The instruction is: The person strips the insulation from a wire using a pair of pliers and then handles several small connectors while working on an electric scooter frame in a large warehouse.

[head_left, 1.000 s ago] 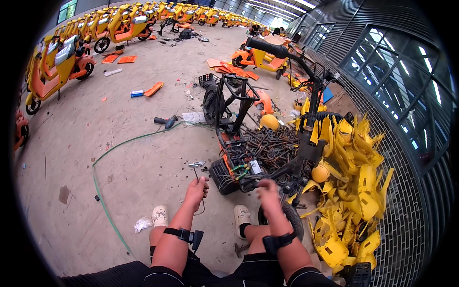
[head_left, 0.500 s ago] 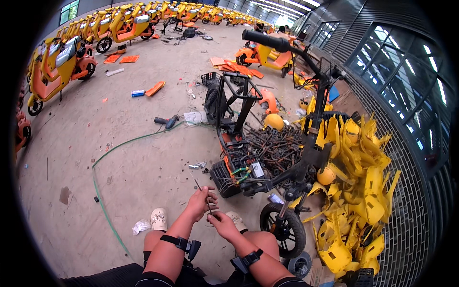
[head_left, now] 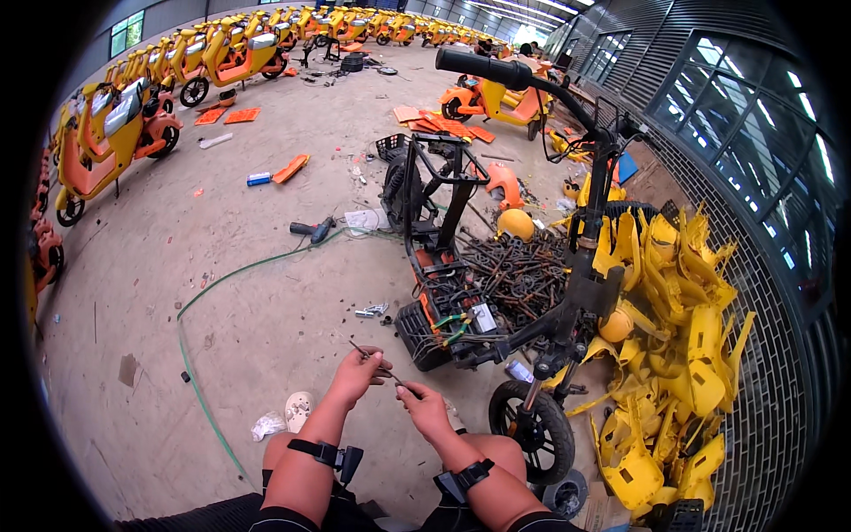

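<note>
A thin dark rod slants down to the right between my two hands; its exact kind is too small to make out. My left hand is closed around its upper part, with one end sticking out past the fingers. Fingertips of my right hand pinch the lower end. Just beyond my hands stands a stripped scooter frame, with a black handlebar, a bare front wheel and exposed wiring near its base.
Rusty metal parts lie heaped behind the frame, and broken yellow body panels are piled at the right by the brick wall. A green hose curves over the floor past a cordless drill. Rows of yellow scooters stand farther back.
The rod has tilted from steep to a flatter slant. My right hand has moved slightly right, away from my left, and both still grip the rod. The view has shifted a little.
</note>
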`<state>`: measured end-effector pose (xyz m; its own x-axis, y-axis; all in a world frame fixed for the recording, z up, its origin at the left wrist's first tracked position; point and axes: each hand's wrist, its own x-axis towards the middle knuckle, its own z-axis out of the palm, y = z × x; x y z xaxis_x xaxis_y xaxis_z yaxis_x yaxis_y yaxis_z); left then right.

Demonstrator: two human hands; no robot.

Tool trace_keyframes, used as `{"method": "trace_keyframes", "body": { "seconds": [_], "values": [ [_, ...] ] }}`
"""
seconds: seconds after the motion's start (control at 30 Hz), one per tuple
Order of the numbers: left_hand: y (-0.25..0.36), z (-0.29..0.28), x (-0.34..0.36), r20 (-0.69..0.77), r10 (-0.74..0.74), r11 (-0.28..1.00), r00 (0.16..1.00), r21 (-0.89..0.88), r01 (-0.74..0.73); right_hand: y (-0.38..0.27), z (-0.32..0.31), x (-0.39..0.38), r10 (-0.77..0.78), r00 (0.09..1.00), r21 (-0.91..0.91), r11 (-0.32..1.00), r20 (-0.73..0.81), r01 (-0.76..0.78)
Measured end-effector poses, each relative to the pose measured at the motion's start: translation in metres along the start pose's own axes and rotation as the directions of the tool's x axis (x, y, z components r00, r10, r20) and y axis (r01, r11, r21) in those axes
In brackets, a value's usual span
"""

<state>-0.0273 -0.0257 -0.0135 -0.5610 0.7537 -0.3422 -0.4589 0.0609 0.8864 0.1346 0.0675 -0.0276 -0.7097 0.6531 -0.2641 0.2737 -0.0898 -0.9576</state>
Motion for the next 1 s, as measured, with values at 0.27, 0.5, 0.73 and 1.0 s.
{"method": "trace_keyframes", "body": {
  "seconds": [0.27,0.5,0.73,1.0],
  "values": [
    [-0.003,-0.009,-0.004,-0.083,0.092,0.991,0.992,0.101,-0.083,-0.005,0.006,-0.008,0.047,0.997,0.131,0.99,0.067,-0.055],
    [-0.004,-0.005,-0.013,-0.057,0.095,0.995,0.994,-0.018,-0.096,0.013,0.009,-0.008,-0.022,0.998,0.007,1.0,0.064,0.021],
    [-0.01,-0.016,-0.012,-0.104,0.078,0.997,0.991,-0.003,-0.079,0.01,0.011,-0.012,0.031,0.998,-0.028,0.999,0.062,-0.03],
    [-0.011,0.0,-0.025,0.017,0.121,0.984,0.992,0.13,-0.123,0.021,0.01,-0.01,-0.025,0.991,-0.033,0.999,0.135,0.029]
  ]
}}
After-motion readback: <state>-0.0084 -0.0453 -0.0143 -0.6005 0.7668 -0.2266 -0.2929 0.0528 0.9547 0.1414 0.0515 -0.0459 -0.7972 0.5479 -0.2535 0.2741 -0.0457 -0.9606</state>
